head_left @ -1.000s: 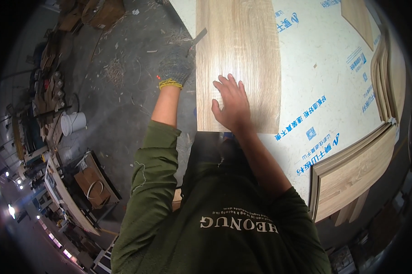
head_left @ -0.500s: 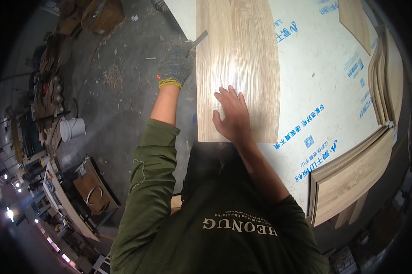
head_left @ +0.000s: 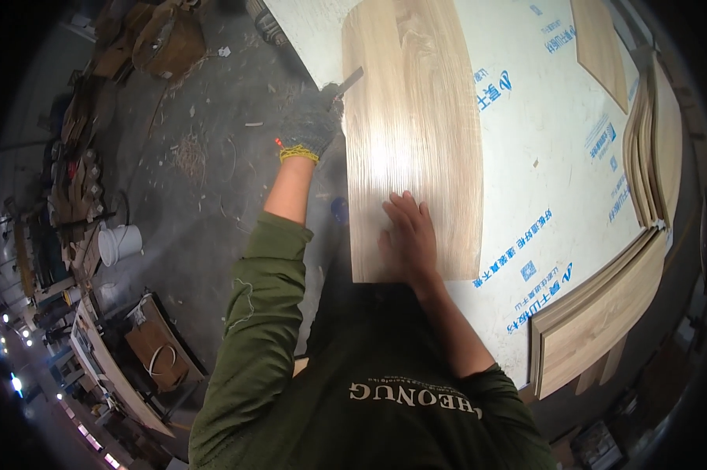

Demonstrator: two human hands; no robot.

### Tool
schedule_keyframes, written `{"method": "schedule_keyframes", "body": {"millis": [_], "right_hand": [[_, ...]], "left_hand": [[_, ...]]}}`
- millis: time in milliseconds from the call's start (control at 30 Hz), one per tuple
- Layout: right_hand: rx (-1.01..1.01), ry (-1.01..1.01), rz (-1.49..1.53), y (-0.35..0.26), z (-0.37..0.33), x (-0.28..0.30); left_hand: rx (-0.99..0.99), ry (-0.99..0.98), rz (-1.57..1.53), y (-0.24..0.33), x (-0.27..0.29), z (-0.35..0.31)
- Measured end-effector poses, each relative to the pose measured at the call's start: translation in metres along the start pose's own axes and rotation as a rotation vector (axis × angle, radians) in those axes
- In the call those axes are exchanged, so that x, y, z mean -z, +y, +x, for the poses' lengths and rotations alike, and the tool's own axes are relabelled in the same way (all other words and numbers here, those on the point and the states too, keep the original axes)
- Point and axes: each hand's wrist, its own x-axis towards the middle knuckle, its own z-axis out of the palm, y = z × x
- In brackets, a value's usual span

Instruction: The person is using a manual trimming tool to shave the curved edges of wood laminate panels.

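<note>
A long wood-grain board (head_left: 416, 149) lies on a white sheet-covered worktop (head_left: 518, 157), its near end close to my body. My right hand (head_left: 412, 239) is bare and rests on the board's near part, fingers stretched forward and palm down. At the board's left edge is my left hand (head_left: 314, 121), in a dark knitted glove with a yellow cuff. Its fingers are wrapped round a dark, flat, strip-shaped tool (head_left: 352, 81), whose tip reaches over the board's edge. The glove hides the rest of the tool.
Stacked wood-grain panels (head_left: 596, 313) stand at the worktop's right edge, with more curved panels (head_left: 643, 149) beyond them. A single panel (head_left: 600, 51) lies at the far right. Left, on the littered grey floor, are a white bucket (head_left: 121, 244) and cardboard boxes (head_left: 168, 41).
The board has slid toward me, its near end now closer to my body. My right hand has come nearer with it. My left hand has shifted slightly nearer and right, along the edge.
</note>
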Motion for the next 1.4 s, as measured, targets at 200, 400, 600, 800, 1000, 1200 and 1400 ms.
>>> {"method": "schedule_keyframes", "body": {"millis": [200, 400, 600, 800, 1000, 1200, 1400], "right_hand": [[-0.023, 0.0, 0.046, -0.001, 0.001, 0.003], [-0.06, 0.009, 0.043, -0.007, 0.005, 0.011], [-0.098, 0.016, 0.026, -0.005, 0.003, 0.008], [-0.123, 0.041, 0.033, -0.009, 0.006, 0.01], [-0.161, 0.056, 0.035, -0.015, 0.006, 0.011], [-0.194, 0.074, 0.013, -0.016, 0.003, 0.01], [-0.218, 0.059, -0.039, -0.007, 0.001, 0.011]], "left_hand": [[-0.016, -0.013, 0.022, -0.008, 0.001, 0.024], [-0.04, 0.016, 0.055, -0.017, -0.003, 0.038], [-0.045, 0.039, 0.024, -0.019, -0.002, 0.054], [-0.032, 0.018, 0.037, -0.018, 0.001, 0.076], [-0.076, 0.0, 0.11, -0.021, 0.005, 0.092], [-0.075, -0.021, 0.111, -0.024, 0.003, 0.106], [-0.134, 0.015, 0.115, -0.017, 0.0, 0.137]]}}
